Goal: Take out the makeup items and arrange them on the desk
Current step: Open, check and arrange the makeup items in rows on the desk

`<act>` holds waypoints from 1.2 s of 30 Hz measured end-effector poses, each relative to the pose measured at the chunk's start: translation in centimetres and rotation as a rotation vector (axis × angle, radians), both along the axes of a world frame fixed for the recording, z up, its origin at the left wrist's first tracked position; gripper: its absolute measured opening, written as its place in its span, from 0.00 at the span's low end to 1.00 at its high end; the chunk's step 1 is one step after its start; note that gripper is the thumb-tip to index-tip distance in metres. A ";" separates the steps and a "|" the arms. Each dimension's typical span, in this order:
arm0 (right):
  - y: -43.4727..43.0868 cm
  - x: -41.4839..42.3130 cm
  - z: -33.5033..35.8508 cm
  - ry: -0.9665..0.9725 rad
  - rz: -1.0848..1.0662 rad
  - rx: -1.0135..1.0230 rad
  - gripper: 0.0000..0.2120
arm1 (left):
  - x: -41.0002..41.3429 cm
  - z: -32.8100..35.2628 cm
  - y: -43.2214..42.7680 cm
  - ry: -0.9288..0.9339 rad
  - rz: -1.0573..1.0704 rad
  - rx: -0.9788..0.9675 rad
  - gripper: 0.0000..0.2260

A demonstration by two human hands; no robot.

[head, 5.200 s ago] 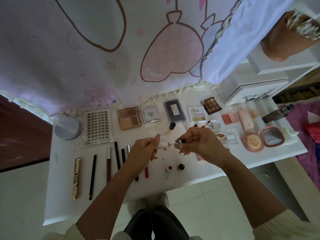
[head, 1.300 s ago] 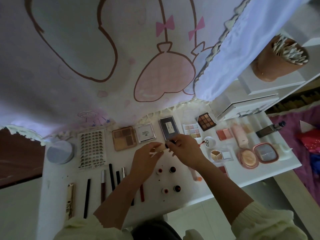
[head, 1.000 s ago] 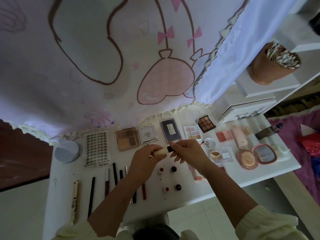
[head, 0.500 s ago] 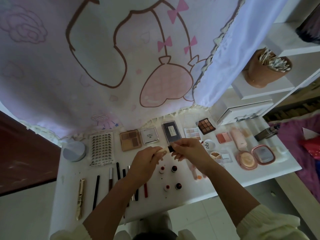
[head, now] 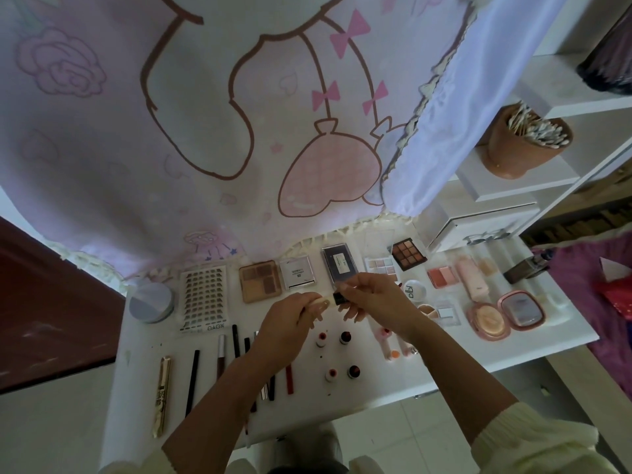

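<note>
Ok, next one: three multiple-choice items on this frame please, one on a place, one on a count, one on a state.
1. Where is the brown cup of cotton swabs? A on the floor; B on the white shelf at the right; C in a drawer.
2. How many small round items form the square group on the desk? A two; B six; C four.
3. What are the left hand and right hand doing? A hanging idle; B holding one small tube between them; C lifting a palette.
Key: 1 B, it stands above desk level; 2 C, two rows of two; 3 B, left grips the pale body, right pinches the black cap.
</note>
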State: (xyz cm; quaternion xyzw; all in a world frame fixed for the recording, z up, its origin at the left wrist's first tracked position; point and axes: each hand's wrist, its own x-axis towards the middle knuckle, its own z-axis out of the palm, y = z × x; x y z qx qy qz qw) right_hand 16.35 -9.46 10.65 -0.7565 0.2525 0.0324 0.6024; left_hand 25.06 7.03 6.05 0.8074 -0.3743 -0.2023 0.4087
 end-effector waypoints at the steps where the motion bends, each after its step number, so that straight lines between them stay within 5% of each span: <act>1: 0.1 0.0 0.0 0.023 0.003 -0.020 0.13 | 0.0 0.0 0.1 0.001 -0.002 -0.010 0.12; 4: 0.0 0.0 -0.1 0.049 0.012 -0.110 0.17 | -0.1 0.1 0.1 0.020 -0.009 -0.003 0.12; 9: -0.9 0.1 -0.3 -0.026 0.016 0.023 0.05 | -0.3 0.5 0.3 0.089 0.029 -0.007 0.12; 15: -0.4 0.6 0.0 0.090 0.070 -0.117 0.21 | -0.3 0.9 0.2 0.112 0.032 -0.031 0.11; 22: -1.3 0.2 -0.7 -0.016 0.043 0.078 0.04 | -0.4 1.0 0.1 0.170 0.093 -0.018 0.16; 28: -0.4 0.3 -0.2 0.069 0.037 0.048 0.22 | -0.5 1.4 0.0 0.164 0.093 -0.025 0.17; 36: -1.1 0.1 -0.5 -0.045 -0.011 0.156 0.08 | -0.2 1.1 0.1 0.216 0.139 -0.063 0.19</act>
